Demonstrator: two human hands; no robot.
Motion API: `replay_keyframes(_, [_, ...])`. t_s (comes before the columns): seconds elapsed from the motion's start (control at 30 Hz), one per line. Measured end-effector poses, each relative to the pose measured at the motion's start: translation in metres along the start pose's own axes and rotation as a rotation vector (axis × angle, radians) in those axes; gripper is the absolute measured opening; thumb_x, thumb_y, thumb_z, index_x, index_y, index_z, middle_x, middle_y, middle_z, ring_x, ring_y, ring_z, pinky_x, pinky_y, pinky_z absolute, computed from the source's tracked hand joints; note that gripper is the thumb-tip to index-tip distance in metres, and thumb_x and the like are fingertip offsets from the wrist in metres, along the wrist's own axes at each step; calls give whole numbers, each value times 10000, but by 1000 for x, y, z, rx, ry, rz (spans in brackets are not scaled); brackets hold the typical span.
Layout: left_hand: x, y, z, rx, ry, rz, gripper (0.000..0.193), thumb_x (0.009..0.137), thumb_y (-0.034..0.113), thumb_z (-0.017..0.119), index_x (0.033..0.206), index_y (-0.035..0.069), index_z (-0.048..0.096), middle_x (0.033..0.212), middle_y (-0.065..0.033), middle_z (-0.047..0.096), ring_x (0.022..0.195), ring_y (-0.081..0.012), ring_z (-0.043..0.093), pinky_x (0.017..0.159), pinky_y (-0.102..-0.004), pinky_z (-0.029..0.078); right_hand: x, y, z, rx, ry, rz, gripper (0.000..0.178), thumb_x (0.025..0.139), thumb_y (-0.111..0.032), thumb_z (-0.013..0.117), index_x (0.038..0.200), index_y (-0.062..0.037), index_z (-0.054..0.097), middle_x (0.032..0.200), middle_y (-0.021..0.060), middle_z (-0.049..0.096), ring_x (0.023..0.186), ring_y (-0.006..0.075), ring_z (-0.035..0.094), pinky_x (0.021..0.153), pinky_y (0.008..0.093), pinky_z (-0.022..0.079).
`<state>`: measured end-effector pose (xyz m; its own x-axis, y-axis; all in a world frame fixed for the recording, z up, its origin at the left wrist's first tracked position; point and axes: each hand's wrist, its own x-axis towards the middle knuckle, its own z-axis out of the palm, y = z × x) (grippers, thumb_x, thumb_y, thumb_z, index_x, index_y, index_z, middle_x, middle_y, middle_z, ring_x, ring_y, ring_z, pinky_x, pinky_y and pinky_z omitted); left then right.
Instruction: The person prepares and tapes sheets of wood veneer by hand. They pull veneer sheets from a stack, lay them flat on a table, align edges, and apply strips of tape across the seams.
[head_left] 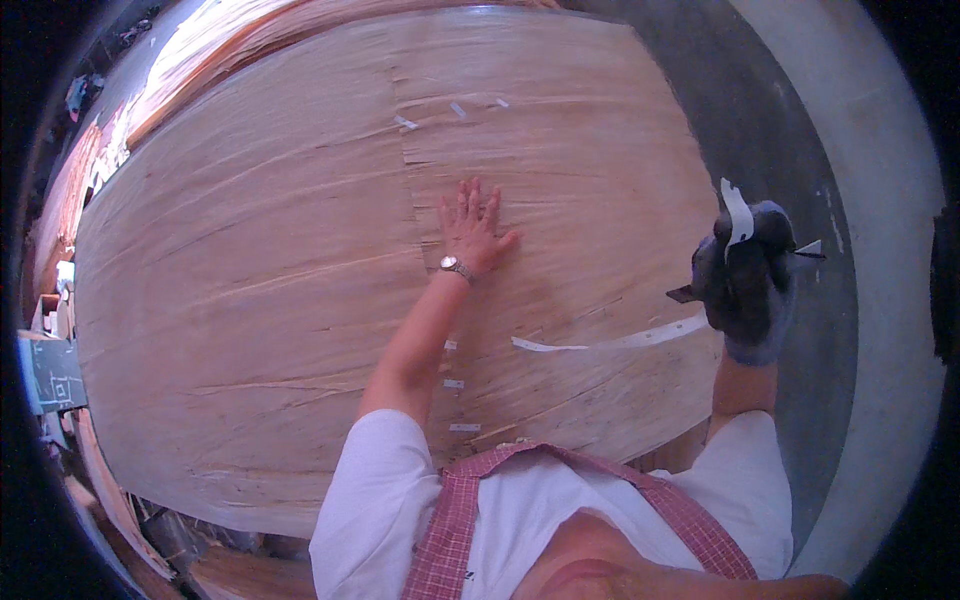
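Observation:
My left hand [470, 238], bare and with a watch [450, 264] at the wrist, lies flat with fingers spread on a wide sheet of wood veneer [270, 200]. It rests beside the seam that runs down the sheet. My right hand [752, 280], in a dark grey glove, is closed at the sheet's right edge. From it a long strip of white tape [650, 336] trails left across the veneer. A short white end of tape [737, 212] sticks up at the glove's fingers. Whether the glove holds anything else is hidden.
Short white tape pieces [453, 384] sit along the near part of the seam, with more tape bits [458, 110] at its far part. Stacked veneer [200, 75] lies at the far left. A greenish box-like thing [52, 375] stands left. Grey floor [800, 150] borders the right side.

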<state>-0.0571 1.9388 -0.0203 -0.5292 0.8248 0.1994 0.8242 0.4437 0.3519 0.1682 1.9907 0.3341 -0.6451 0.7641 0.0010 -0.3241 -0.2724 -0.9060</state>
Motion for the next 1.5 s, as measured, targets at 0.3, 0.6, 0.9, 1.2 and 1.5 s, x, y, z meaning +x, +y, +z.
replay_keyframes(0.3, [-7,-19,-12,62,-1,-30,799,868,613,508,1500,174,292,1588,-116,149,1470,-285,86,1157,-552,34,3,-6,-17,-321,-358,-67,151,955,-106,571,1105,-96,591,955,106,631,572,156,551,399,269,409])
replay_keyframes(0.6, [27,49,-280,-1711,12,122,448,999,446,463,1088,50,654,1084,-97,685,914,-199,668,782,-337,535,15,-14,47,-340,-497,-36,274,953,-201,599,1193,-70,608,817,119,688,449,91,483,383,218,347])
replay_keyframes(0.9, [-2,124,-442,-1172,182,305,262,908,277,674,998,33,705,907,-38,707,770,-93,642,657,-241,529,-5,-46,86,-351,-573,-199,288,956,-232,602,1175,-46,612,848,87,694,556,98,563,463,227,436])
replay_keyframes(1.2, [33,82,-494,-853,579,239,152,886,190,684,921,43,693,812,-23,663,727,-104,634,596,-253,536,-40,48,36,-269,-446,71,287,961,-231,600,1134,-4,627,873,99,677,692,132,637,565,271,516])
replay_keyframes(1.5, [112,-46,-360,-682,231,79,275,868,310,702,975,57,724,862,-19,704,769,-103,649,682,-270,534,-121,196,-53,-195,-116,540,359,949,-350,613,1119,-34,605,872,101,675,691,156,633,583,288,500])
